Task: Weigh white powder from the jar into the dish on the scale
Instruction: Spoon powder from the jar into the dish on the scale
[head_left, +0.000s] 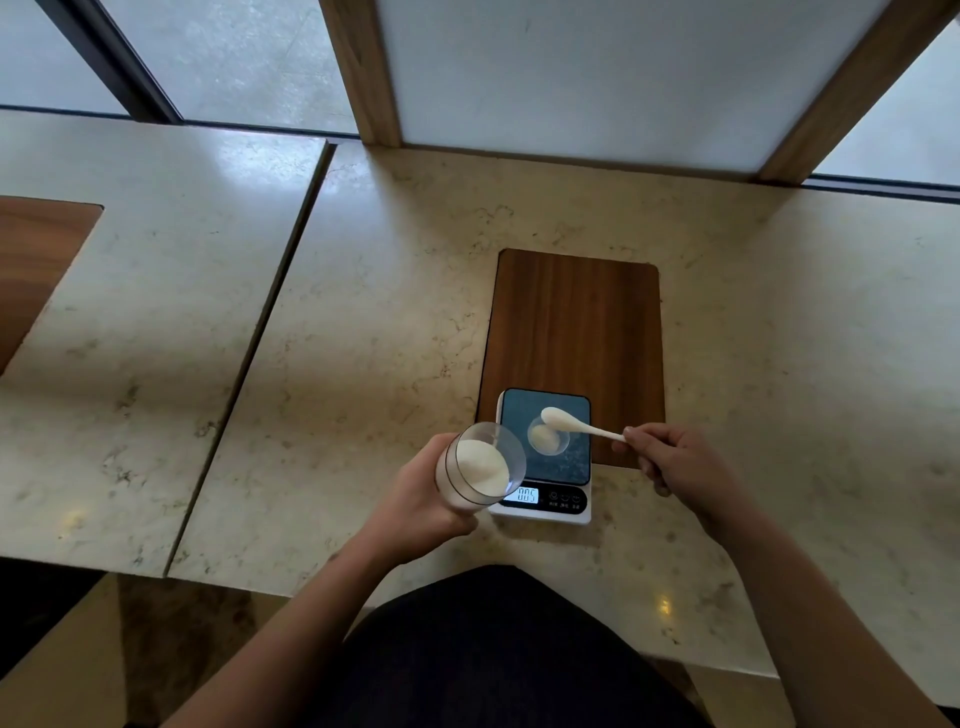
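White powder (483, 465) filled the tilted jar (480, 470), which the left hand (421, 499) gripped around its body just left of the scale (545, 457). The right hand (675, 462) pinched the handle end of a white spoon (576, 423), its loaded bowl hovering over the far edge of the small clear dish (548, 438), where a little powder already lay. The scale stood on the table (363, 312), partly over a wooden inset (576, 322), its display (526, 495) lit. Tipping would best go gently, in small taps, with the spoon low over the dish and clear of the pan, pausing so the reading settled.
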